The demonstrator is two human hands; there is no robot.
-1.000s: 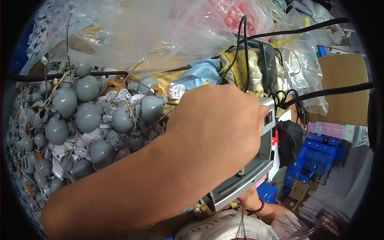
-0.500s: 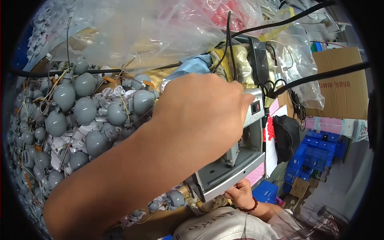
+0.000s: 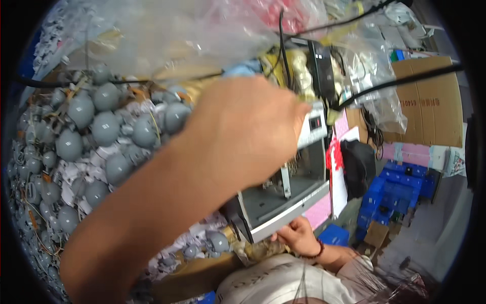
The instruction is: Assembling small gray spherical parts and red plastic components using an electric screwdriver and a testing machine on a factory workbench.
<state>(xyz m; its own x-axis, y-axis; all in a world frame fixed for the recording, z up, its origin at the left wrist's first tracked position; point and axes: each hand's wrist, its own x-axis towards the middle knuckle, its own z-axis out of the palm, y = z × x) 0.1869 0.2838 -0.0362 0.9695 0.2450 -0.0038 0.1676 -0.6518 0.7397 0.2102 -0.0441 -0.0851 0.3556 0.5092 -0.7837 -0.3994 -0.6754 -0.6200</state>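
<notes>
A grey metal bench machine (image 3: 288,212) with an open front bay and a dark rocker switch stands in the middle. My left arm reaches across from the lower left. My left hand (image 3: 243,126) is closed, back upward, over the machine's top; its curled fingers and anything in them are hidden. Inside the bay a narrow upright metal bar (image 3: 286,182) shows. Below the machine's front edge is my right hand (image 3: 299,235), a beaded bracelet on its wrist. Its thumb and fingers are pressed together against the underside; what they hold is hidden.
Many grey bulb-shaped parts (image 3: 106,127) with wires are heaped at the left. Clear plastic bags (image 3: 167,40) lie behind them. Black cables (image 3: 405,83) cross the upper right. A black cap (image 3: 358,167), a cardboard box (image 3: 433,104) and blue bins (image 3: 395,192) are on the right.
The machine and both hands sit slightly higher and further left in the picture, my left hand most. More of the bay shows past it. The picture is more blurred.
</notes>
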